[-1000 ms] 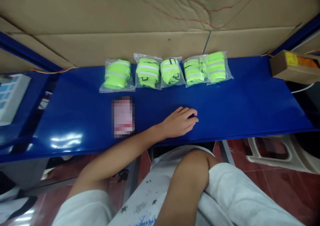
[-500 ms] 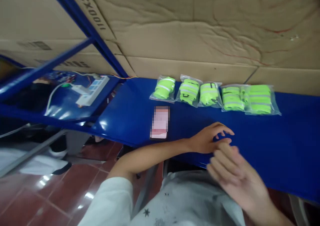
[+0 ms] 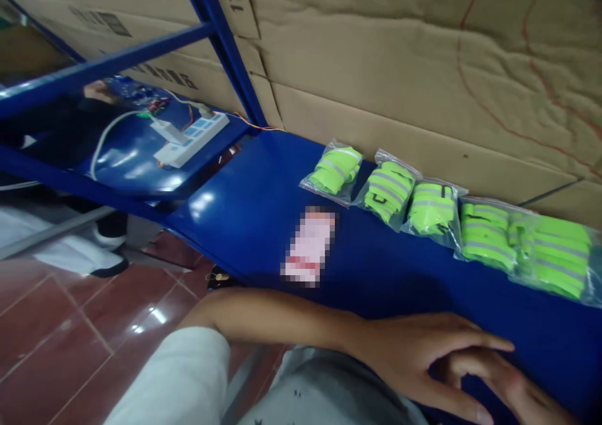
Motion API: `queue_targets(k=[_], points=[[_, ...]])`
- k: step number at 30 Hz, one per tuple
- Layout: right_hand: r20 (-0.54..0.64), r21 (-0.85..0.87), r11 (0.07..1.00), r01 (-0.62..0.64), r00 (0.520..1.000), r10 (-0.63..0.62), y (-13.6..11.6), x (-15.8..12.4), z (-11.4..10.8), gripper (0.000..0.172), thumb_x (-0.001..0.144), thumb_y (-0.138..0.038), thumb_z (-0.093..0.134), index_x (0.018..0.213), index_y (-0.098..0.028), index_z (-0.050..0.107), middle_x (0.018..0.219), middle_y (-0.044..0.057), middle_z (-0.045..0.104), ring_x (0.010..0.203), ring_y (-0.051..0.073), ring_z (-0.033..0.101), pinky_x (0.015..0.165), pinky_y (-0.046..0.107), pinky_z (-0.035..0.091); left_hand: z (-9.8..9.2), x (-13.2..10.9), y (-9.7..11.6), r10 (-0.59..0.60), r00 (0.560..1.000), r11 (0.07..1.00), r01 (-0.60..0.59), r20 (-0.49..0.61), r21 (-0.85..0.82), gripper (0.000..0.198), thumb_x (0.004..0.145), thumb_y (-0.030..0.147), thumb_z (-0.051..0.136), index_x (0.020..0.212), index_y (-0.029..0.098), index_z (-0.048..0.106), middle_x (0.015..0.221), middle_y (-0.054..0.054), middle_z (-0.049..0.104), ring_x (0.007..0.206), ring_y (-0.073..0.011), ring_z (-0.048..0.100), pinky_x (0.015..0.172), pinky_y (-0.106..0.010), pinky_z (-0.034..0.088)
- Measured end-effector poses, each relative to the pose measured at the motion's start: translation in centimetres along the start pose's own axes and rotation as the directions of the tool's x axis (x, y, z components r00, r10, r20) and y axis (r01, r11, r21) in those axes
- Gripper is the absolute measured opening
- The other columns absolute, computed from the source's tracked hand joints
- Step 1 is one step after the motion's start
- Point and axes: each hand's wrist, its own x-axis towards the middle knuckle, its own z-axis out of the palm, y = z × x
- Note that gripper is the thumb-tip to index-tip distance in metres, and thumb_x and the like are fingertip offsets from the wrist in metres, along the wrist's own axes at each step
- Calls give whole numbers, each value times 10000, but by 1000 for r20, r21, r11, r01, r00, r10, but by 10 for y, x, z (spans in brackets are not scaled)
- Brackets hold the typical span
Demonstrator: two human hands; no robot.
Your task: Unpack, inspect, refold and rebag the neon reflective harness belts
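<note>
My left hand (image 3: 418, 359) reaches across my lap to the front of the blue table (image 3: 254, 218), fingers stretched out and apart, holding nothing. My right hand (image 3: 510, 390) shows only partly at the bottom right, just under the left hand's fingers and touching them, with its fingers extended and nothing in them. Several clear bags of neon green reflective bands (image 3: 390, 190) lie in a row along the table's back edge, well beyond both hands. A flat blurred-out pink and white item (image 3: 310, 246) lies on the table to the left of my hands.
Cardboard sheets (image 3: 399, 68) form the wall behind the table. A blue shelf frame post (image 3: 226, 42) stands at the left, with a white power strip (image 3: 192, 140) and cables on a lower blue shelf. Red floor tiles (image 3: 70, 337) are below left.
The view has swung left and tilted. My left hand has opened out flat, and my right hand has dropped lower right until it meets the left fingers. The bags have stayed put.
</note>
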Motion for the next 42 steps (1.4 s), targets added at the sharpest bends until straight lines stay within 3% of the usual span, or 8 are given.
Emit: queue_targets(k=[5,10,14,20,26,35,39,42], points=[[26,-339,918,203,978,-206,26,6,-19,362,932,-496,682,1212,-287,773,1143,93,792,1052,283,776,869,328,662,-9,-2,10,17,999,886,-1,-31,463,525,1075,222,330,1574,96,431,1621,-123,472,1549,-162,399,1295,-252,305],[20,-815,478,328,840,-542,33,27,-56,660,1011,-375,567,1636,-280,378,1642,90,462,1497,330,477,1257,502,389,-18,-8,-4,21,984,539,138,-176,831,584,1078,448,432,1632,274,362,1742,-134,241,1624,-313,225,1310,-524,245],[179,-920,232,317,864,-470,29,36,-67,779,1007,-492,554,1679,-226,264,1705,114,337,1554,377,373,1268,635,309,-17,-12,-24,-131,964,430,265,-231,863,871,968,780,369,1656,251,299,1739,-182,226,1608,-401,219,1265,-687,196],[108,-895,347,280,891,-440,30,32,-69,700,1009,-469,585,1645,-303,342,1675,73,406,1537,368,406,1145,568,507,-16,-5,-25,-202,954,421,290,-223,859,744,1017,686,403,1611,238,383,1705,-180,320,1575,-397,308,1243,-689,236],[-295,-695,665,275,734,-612,39,13,-83,309,1012,-233,608,1318,-271,644,971,13,759,928,181,752,782,263,601,-78,-1,7,-137,892,323,451,-430,832,522,1063,423,480,1555,247,471,1575,-148,531,1433,-319,530,1198,-572,390],[-273,-609,652,452,652,-707,22,13,-95,472,1107,-493,352,794,-238,597,587,-8,569,639,167,636,855,350,567,-233,-2,2,-384,378,1,912,-842,409,914,880,611,680,1631,225,329,1544,-244,483,1352,-512,543,1033,-670,492],[-237,-643,633,430,674,-699,12,16,-88,363,1101,-390,418,849,-242,635,664,12,645,768,174,678,703,282,538,-251,-6,-4,-287,382,149,924,-878,353,851,769,498,796,1510,226,476,1452,-204,563,1300,-467,589,1052,-624,495],[-203,-630,625,460,679,-705,10,15,-85,251,1071,-264,470,897,-235,649,705,5,660,730,150,658,681,260,537,-239,-9,15,-198,397,562,795,-896,228,782,698,449,834,1388,214,552,1385,-142,629,1242,-387,629,1068,-557,509]])
